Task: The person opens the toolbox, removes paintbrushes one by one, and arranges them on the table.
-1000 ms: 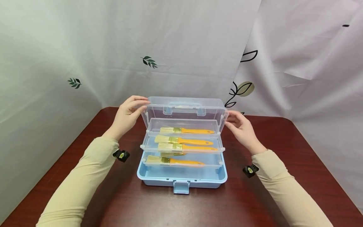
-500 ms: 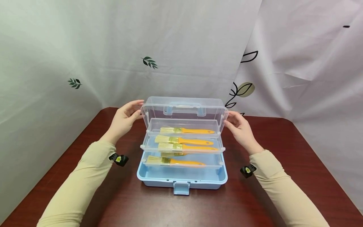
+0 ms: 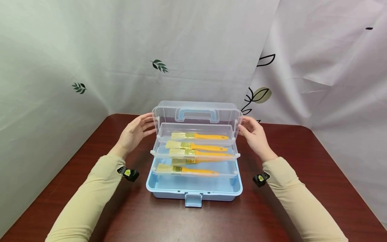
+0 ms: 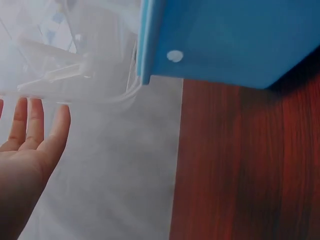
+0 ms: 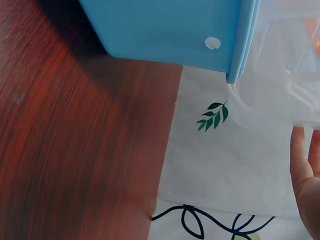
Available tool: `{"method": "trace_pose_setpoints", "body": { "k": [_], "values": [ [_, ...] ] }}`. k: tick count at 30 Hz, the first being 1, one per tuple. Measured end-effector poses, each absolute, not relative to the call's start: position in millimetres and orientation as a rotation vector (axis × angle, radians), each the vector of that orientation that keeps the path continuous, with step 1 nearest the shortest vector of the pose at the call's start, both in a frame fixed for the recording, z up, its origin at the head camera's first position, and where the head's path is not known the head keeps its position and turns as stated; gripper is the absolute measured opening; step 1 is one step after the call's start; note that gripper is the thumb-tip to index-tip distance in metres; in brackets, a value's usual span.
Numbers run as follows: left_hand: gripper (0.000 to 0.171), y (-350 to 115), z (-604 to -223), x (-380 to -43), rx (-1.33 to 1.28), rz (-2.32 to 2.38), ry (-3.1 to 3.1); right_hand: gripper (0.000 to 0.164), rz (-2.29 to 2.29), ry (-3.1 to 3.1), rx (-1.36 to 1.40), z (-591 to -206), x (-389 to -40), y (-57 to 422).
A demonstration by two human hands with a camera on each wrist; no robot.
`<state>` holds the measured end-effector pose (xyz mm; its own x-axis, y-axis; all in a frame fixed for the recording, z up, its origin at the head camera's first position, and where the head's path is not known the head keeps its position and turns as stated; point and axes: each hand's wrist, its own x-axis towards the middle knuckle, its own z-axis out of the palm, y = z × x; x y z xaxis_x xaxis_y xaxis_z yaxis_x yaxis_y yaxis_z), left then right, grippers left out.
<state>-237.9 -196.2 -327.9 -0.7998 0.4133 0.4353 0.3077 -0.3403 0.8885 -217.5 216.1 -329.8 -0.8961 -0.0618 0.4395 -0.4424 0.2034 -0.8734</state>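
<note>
A light blue toolbox stands on the table with its clear lid raised and its see-through stepped trays spread out. Several paintbrushes with yellow handles and pale bristles lie across the trays. My left hand is at the lid's left side, fingers stretched behind it. In the left wrist view, its straight fingertips touch or nearly touch the lid's edge. My right hand is at the opposite side, thumb near the front rim, other fingertips partly hidden. The right wrist view has straight fingers against the lid's edge.
A dark red wooden table carries the toolbox. White cloth with leaf prints hangs behind and around it. A blue latch hangs at the toolbox's front, and a blue handle is set in the lid.
My left hand has left the lid's upper front corner and slid down to its side, fingers reaching behind. The lid and trays have shifted slightly upward. My right hand stays at the right side.
</note>
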Motion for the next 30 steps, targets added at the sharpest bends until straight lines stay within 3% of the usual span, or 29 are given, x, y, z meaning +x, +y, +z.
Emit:
{"method": "trace_pose_setpoints", "body": {
  "k": [11, 20, 30],
  "values": [
    [0.050, -194.7, -334.6, -243.5, 0.889, 2.327, 1.654, 0.030, 1.922, -2.129, 0.360, -333.3, -228.1, 216.6],
    [0.048, -196.3, -341.4, -253.1, 0.761, 2.438, 1.469, 0.045, 2.204, -2.103, 0.350, -337.3, -234.7, 221.0],
    [0.056, -194.4, -348.3, -266.7, 0.578, 2.475, 1.348, 0.030, 2.490, -1.950, 0.275, -351.2, -244.1, 224.1]
  ]
}}
